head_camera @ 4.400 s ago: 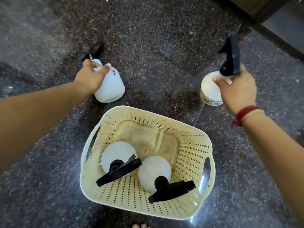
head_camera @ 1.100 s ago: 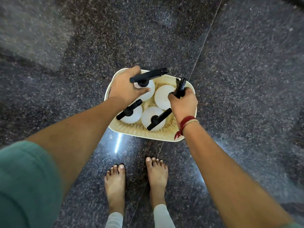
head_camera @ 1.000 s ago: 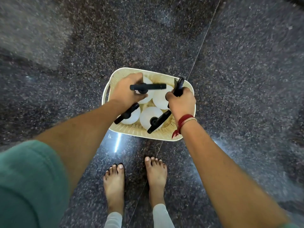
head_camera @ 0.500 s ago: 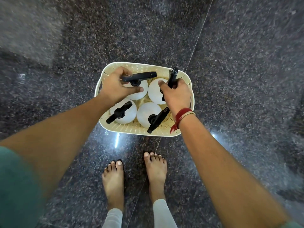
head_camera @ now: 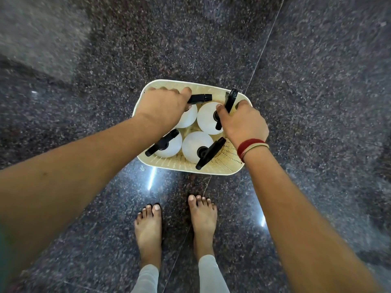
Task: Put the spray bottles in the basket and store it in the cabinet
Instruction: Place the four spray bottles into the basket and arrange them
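We see a cream perforated basket (head_camera: 211, 166) on the dark speckled granite floor (head_camera: 317, 102), four white spray bottles upright inside, black trigger heads up. Left hand (head_camera: 163, 108) sits over the far-left bottle (head_camera: 187, 119), fingers curled round its trigger head, whose nozzle sticks out to the right. Right hand (head_camera: 243, 123) is closed on the trigger head of the far-right bottle (head_camera: 208, 119), thumb against the black neck. Near-left bottle (head_camera: 170, 145) and near-right bottle (head_camera: 195, 145) stand untouched, apart from both hands.

Bottles are packed touching, little spare room inside the basket. Floor around the basket is open on all sides; bare feet (head_camera: 203, 220) stand just short of the near rim.

Left hand hides most of its bottle and the basket's left rim; right wrist, with red thread bracelet (head_camera: 250, 146), covers the right rim. We cannot tell whether either held bottle rests on the basket bottom. No cabinet in view.
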A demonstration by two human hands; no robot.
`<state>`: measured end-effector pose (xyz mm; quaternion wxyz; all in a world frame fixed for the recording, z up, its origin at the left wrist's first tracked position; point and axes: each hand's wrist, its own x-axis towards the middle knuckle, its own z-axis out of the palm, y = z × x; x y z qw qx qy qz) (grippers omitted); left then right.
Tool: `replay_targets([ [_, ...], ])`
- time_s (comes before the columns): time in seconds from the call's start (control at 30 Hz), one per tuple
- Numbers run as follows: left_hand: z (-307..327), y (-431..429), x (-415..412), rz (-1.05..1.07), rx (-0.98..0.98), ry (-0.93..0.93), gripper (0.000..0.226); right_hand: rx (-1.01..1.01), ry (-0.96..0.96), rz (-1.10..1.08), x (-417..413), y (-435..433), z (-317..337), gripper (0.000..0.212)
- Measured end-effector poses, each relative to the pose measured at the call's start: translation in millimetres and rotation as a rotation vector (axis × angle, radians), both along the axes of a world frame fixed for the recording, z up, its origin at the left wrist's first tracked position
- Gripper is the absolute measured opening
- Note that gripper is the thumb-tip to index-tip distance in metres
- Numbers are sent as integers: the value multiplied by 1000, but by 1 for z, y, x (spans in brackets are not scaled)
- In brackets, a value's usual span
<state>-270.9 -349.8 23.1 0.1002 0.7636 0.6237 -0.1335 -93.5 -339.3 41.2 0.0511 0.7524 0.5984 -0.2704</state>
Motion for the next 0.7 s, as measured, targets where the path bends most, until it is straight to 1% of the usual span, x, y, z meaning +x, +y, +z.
replay_targets([
  [0.17, 5, 0, 4, 96, -74, -46, 29, 62, 68, -30, -6, 2, -4, 24],
  [0.23, 8, -3, 5, 150, -104, -78, 31, 61, 100, -57, -4, 5, -5, 19],
  [0.33, 9, -4, 5, 267, -122, -150, 33, 39, 118, -92, 0, 6, -6, 21],
  [0.4, 7, -3, 5, 305, -110, -180, 33, 45, 106, -99, 2, 5, -6, 21],
  [0.5, 1, -5, 9, 319, -92, -230, 32, 62, 121, -130, 0, 3, -9, 22],
  [0.6, -4, -10, 13, 302, -74, -242, 34, 63, 190, -219, -2, 5, -8, 26],
  [0.7, -5, -11, 12, 335, -64, -277, 32, 55, 237, -284, 3, 4, -4, 29],
])
